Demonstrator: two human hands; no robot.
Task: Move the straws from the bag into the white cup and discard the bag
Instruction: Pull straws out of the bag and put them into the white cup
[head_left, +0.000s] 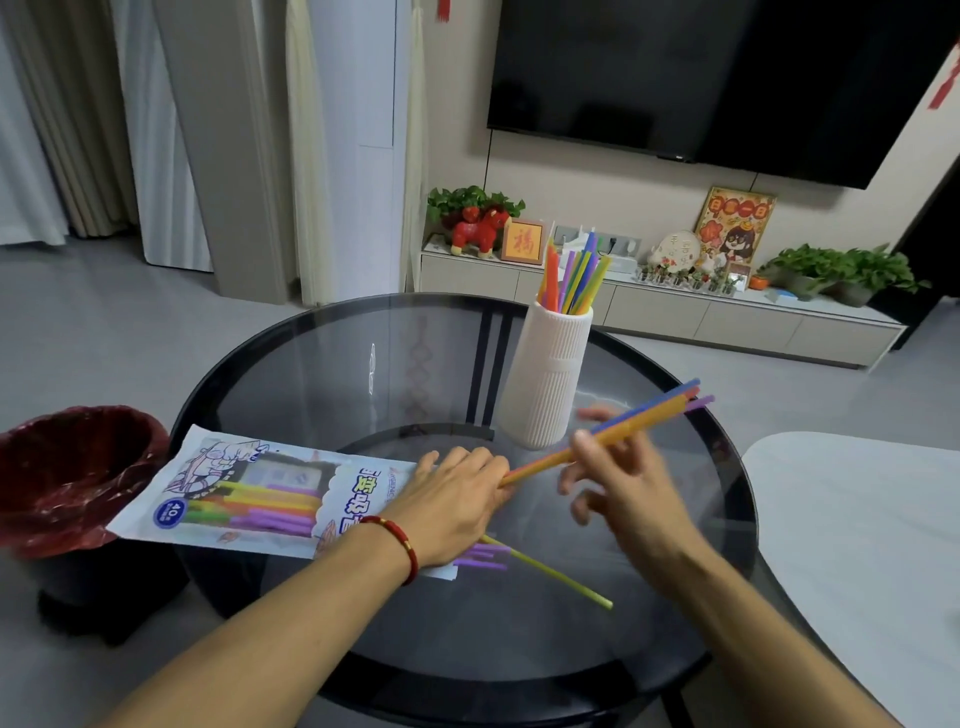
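Observation:
The printed straw bag (249, 493) lies flat on the round glass table (363, 374), its open end to the right. My left hand (452, 504) presses down on that end. Purple straws and a yellow-green straw (550, 571) stick out of the bag under my left wrist. My right hand (623, 483) grips a small bunch of straws (623, 426) in orange, blue and purple, their lower ends by my left fingers, their tips slanting up to the right. The ribbed white cup (550, 374) stands upright just behind my hands, with several coloured straws (571, 275) standing in it.
A bin lined with a dark red bag (67, 467) stands on the floor at the table's left edge, beside the bag's far end. A white tabletop (857, 545) adjoins on the right. A low TV cabinet with plants and ornaments runs along the back wall.

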